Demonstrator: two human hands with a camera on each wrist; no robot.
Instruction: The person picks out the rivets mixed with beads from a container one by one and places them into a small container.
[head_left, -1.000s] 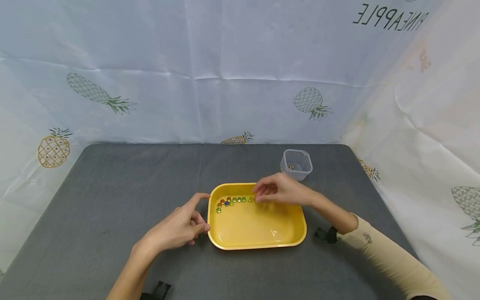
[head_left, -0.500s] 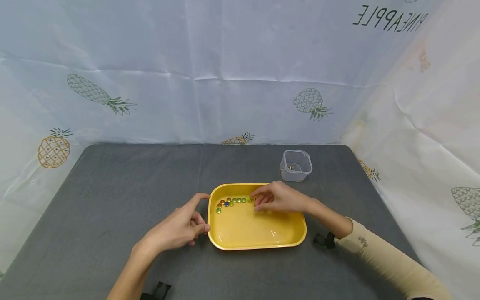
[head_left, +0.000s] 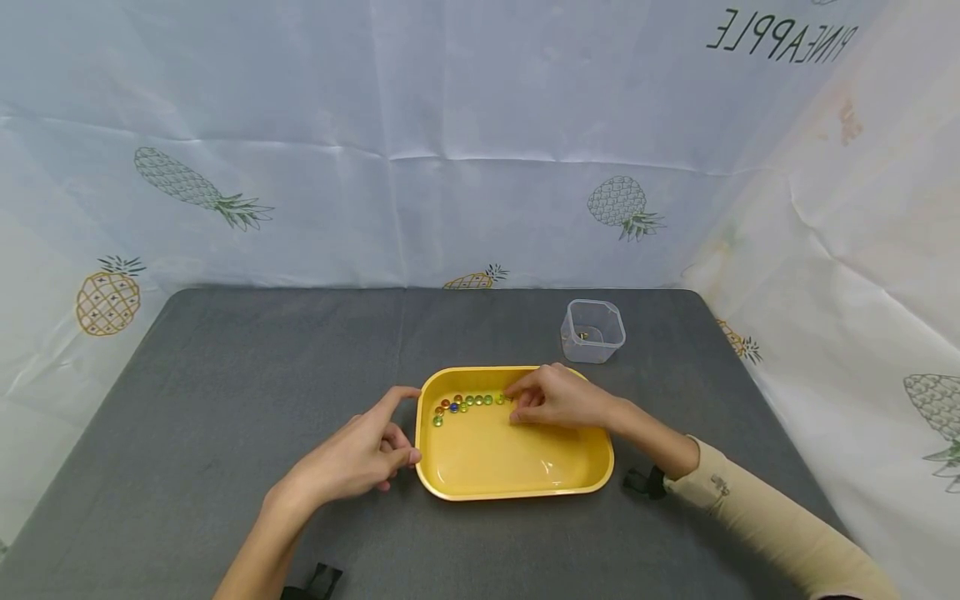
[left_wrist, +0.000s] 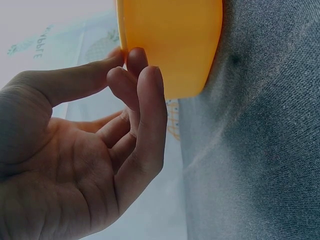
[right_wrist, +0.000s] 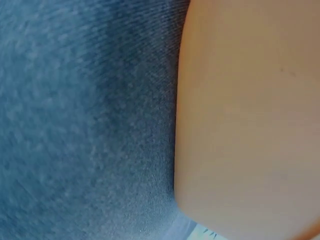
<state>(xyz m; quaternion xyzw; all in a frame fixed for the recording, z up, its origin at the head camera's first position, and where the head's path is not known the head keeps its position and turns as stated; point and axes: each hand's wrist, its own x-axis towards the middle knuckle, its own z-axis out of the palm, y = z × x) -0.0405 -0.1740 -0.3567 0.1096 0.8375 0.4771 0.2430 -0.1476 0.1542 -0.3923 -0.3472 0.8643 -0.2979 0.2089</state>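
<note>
In the head view, a shallow yellow tray [head_left: 517, 454] lies on the table, with several small glass marbles [head_left: 479, 400] along its far left side. They are green and amber, with one blue [head_left: 454, 407]. My left hand [head_left: 367, 450] touches the tray's left rim, index finger at the far corner and thumb nearer. The left wrist view shows its other fingers bent beside the tray wall [left_wrist: 172, 45]. My right hand [head_left: 558, 398] reaches into the tray, index fingertip at the row's right end, thumb apart from it. An amber marble is partly hidden by that fingertip.
A clear plastic box [head_left: 592, 332] with a small amount of something dark and yellow inside stands behind the tray's right end. The grey table [head_left: 285, 358] meets a pineapple-print curtain [head_left: 337, 217] at the back. In the right wrist view, skin and grey cloth fill the frame.
My right hand has drawn slightly nearer and its thumb has come away from the index fingertip at the row's right end. My left hand and the tray stay in place.
</note>
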